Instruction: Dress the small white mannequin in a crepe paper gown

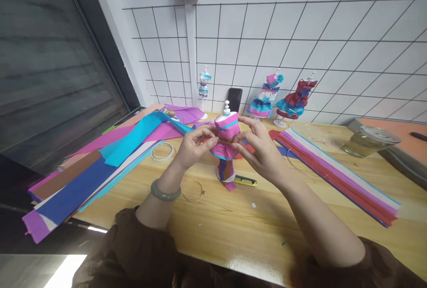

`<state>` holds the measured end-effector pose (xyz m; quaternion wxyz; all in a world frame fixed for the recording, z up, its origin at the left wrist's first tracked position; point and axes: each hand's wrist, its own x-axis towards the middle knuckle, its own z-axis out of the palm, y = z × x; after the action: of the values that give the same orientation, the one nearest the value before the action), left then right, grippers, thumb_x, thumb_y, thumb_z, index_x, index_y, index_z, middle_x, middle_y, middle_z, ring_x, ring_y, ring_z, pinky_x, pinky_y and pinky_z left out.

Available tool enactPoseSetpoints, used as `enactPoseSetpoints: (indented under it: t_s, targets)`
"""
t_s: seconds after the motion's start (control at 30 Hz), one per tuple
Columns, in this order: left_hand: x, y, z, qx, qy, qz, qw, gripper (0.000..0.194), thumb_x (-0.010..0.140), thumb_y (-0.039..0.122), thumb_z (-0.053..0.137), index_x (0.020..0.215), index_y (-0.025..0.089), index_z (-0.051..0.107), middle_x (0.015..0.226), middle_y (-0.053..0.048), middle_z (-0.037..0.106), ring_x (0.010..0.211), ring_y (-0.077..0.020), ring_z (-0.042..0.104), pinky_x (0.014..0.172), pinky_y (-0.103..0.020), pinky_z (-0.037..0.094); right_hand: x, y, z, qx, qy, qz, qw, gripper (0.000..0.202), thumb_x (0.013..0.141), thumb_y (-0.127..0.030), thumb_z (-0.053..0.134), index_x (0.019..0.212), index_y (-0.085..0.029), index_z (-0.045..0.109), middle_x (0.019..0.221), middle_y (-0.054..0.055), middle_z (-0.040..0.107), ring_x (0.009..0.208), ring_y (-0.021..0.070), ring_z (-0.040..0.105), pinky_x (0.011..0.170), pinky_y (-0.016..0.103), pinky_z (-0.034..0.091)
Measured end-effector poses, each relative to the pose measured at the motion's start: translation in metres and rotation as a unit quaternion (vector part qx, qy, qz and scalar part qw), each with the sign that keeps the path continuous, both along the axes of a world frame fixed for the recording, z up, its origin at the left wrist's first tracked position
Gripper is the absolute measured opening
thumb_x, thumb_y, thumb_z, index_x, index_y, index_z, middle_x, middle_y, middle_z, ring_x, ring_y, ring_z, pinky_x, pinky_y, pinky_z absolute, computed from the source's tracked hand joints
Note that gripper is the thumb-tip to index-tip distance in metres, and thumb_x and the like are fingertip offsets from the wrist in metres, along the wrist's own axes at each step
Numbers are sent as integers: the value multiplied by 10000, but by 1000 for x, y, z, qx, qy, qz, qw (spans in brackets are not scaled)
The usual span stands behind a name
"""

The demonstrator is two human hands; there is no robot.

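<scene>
A miniature dress form (227, 122) stands upright in front of me, dressed in pink crepe paper with blue trim. At its waist runs a thin brown strip (226, 140). My left hand (197, 145) pinches the strip's left end between thumb and fingers. On the other side my right hand (259, 146) pinches the right end, with its upper fingers beside the bodice. Under the pink skirt (224, 150), blue and brown paper shows around the stand. A yellow-green utility knife (246, 181) lies just right of the base.
Crepe paper strips (80, 188) spread across the left; more folded strips (340, 177) lie right. A tape roll (162, 151) sits near my left wrist. Three dressed forms, including a red one (298, 97), and a phone (235, 98) stand by the wall. A lidded cup (368, 140) is far right.
</scene>
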<state>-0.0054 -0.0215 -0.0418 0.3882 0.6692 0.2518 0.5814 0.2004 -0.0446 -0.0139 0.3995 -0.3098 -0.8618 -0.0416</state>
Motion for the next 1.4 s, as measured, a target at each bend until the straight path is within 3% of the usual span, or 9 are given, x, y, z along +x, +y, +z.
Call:
enactPoseSetpoints:
  t_s: [0.37,0.77,1.03,1.4]
  targets:
    - [-1,1,-1,-5,-12,-26,1000,147,762,306,689,734,177,624,931,-37,635,923,-163,584,858,-313,451,-5,-2,0,14,-14,-13,1000,25,883,-190,544,904,-202,551,1325,152,472,1239,279,455,961,474,433]
    - [-2,2,-1,3,20,0,1000,176,758,329,691,724,178,608,994,-63,644,991,-195,592,886,-359,460,-1,-8,12,13,-78,-65,995,58,898,-222,528,864,-192,565,1356,148,463,1224,298,453,956,491,420]
    - [-3,0,2,26,56,15,998,145,788,320,663,753,184,624,996,-64,639,1002,-192,585,917,-368,440,-1,-12,14,2,-73,-32,997,68,884,-234,550,942,-206,573,1390,137,422,1246,281,437,982,474,413]
    - [-5,-4,7,46,117,22,992,184,825,350,612,738,188,603,1083,-82,617,1085,-221,553,963,-404,411,-3,-14,17,16,-89,-52,995,48,906,-204,511,878,-203,549,1372,141,454,1199,292,474,931,492,435]
